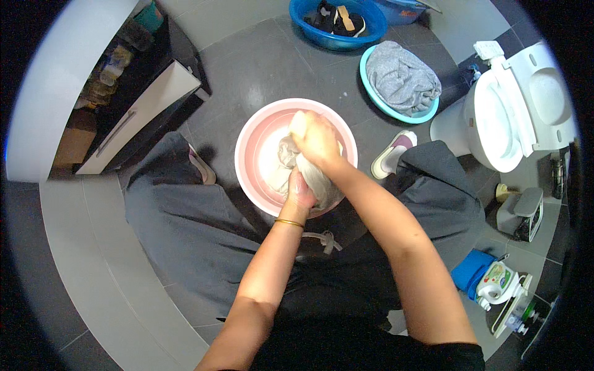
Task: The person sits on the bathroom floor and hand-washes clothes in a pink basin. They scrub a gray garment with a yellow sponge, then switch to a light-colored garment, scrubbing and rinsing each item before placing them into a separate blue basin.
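A pink plastic basin [242,160] stands on the floor between my feet. Within its rim is a wet-looking, pale grey-beige cloth [313,178], bunched and partly twisted between my hands. My right hand [320,139] grips the upper part of the cloth, its fingers curled on the far side. Lower down, my left hand [301,190] holds the cloth near the basin's front rim, and a gold bangle [289,223] circles that wrist. Both hands hide part of the cloth and the basin's bottom.
Ahead are a blue basin [297,23] holding black shoes and a brush, and a turquoise basin [371,95] with grey fabric [401,76]. A toilet [499,125] stands right, a detergent bottle [499,283] lower right. An open cabinet drawer [139,118] juts out left.
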The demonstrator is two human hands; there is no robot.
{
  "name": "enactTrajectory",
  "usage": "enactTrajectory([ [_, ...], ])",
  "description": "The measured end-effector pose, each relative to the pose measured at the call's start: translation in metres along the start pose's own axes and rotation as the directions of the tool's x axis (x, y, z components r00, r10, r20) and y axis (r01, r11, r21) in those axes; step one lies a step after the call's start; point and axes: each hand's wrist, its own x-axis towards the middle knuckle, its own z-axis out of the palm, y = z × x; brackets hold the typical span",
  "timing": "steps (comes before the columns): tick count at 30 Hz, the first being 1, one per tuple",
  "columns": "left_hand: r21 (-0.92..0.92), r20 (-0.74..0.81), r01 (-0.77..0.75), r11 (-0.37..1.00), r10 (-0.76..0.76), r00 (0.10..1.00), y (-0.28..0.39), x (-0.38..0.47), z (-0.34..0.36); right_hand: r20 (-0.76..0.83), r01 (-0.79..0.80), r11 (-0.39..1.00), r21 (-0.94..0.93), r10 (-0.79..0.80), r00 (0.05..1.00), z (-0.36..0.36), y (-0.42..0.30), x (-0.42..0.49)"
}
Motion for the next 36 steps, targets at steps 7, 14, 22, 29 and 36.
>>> enactTrajectory([
  [7,0.038,0.061,-0.007,0.999,0.005,0.998,0.012,0.006,-0.040,0.223,0.021,0.998,-0.061,-0.007,0.975,0.029,-0.033,-0.053],
  [14,0.850,0.208,-0.350,0.393,0.361,0.909,0.066,0.017,-0.122,0.237,0.344,0.934,0.092,-0.356,0.904,0.041,-0.117,-0.056],
  [22,0.008,0.031,-0.261,0.965,0.261,0.965,0.062,-0.022,-0.010,0.029,-0.346,0.893,0.287,0.353,0.935,0.027,-0.025,-0.003],
  [29,0.228,-0.130,-0.342,0.912,0.377,0.917,0.060,-0.030,0.005,0.204,-0.370,0.778,0.507,0.308,0.929,0.034,-0.054,-0.065],
  [36,-0.228,0.239,0.015,0.974,0.041,0.970,0.073,-0.007,-0.023,0.610,-0.336,0.924,0.182,0.161,0.776,-0.031,-0.098,-0.097],
])
